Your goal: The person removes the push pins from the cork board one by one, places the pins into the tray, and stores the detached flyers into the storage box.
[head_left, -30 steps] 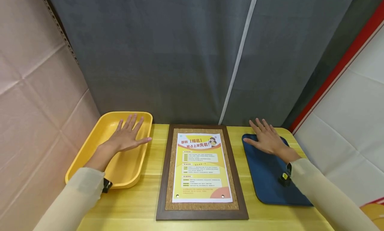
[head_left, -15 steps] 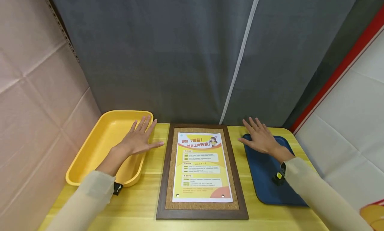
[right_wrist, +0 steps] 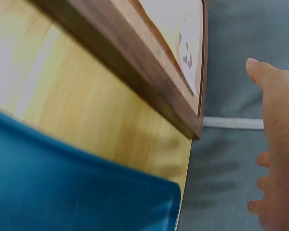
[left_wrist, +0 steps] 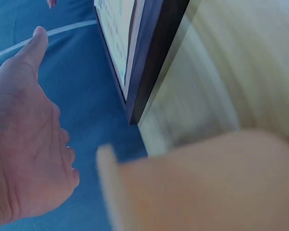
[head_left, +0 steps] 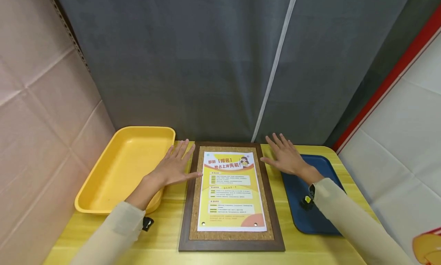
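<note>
In the head view a framed cork board [head_left: 272,234] lies on the table, with a yellow and white printed sheet [head_left: 231,192] on it. Two silvery pins show at the sheet's lower corners. My left hand [head_left: 172,169] is spread palm down between the yellow basin and the board, its thumb tip overlapping the board's left side. On the other side my right hand [head_left: 286,158] spreads its fingers near the board's upper right corner, over the table and the blue tray's edge. Both hands hold nothing. The wrist views show the left hand [left_wrist: 29,130] and right hand [right_wrist: 282,144] above the board's level.
A yellow basin [head_left: 100,169] stands at the left and a flat dark blue tray [head_left: 310,215] at the right. The wooden table [head_left: 151,246] ends at a grey curtain [head_left: 193,66] behind. Pale cloth walls flank both sides.
Both hands have moved inward toward the cork board, the left from over the yellow basin, the right from over the blue tray. Their fingers stay spread. The board, sheet and trays have not moved.
</note>
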The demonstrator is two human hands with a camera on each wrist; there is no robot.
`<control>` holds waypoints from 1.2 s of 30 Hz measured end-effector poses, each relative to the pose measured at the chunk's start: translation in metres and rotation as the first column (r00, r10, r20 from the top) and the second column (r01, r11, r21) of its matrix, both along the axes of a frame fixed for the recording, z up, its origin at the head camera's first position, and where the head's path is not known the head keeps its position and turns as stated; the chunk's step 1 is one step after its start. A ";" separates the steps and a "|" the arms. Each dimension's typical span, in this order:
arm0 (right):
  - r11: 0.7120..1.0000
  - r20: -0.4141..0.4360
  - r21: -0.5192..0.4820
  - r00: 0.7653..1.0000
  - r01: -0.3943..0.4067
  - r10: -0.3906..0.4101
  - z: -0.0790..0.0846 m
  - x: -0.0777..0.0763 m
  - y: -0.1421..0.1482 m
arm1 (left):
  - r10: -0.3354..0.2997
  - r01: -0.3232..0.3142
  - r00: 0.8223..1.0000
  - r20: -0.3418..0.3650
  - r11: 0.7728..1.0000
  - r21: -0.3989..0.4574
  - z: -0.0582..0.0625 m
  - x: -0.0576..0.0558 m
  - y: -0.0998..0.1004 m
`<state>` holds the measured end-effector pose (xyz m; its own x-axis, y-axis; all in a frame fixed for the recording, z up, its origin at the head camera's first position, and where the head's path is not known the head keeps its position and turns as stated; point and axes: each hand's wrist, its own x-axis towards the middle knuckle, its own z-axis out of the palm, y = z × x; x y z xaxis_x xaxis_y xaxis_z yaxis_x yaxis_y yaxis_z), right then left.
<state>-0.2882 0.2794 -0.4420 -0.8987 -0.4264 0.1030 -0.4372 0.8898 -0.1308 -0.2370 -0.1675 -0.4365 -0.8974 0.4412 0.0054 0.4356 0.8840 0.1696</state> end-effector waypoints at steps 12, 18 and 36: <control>0.998 -0.011 -0.015 0.998 -0.062 0.061 -0.007 -0.007 -0.039 | -0.034 0.033 0.999 0.017 0.999 0.036 -0.033 0.009 0.016; 0.995 0.010 -0.038 0.995 -0.097 0.098 -0.010 -0.007 -0.057 | -0.062 0.060 0.997 0.043 0.998 0.037 -0.049 0.013 0.026; 0.981 0.073 -0.084 0.981 -0.175 0.181 -0.027 -0.023 -0.118 | -0.158 0.155 0.975 0.159 0.987 0.027 -0.076 0.017 0.042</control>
<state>-0.3110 0.1617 -0.4689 -0.8157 -0.5739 0.0724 -0.5730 0.7846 -0.2368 -0.2197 -0.1251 -0.5128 -0.8068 0.5773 -0.1256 0.5345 0.8038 0.2610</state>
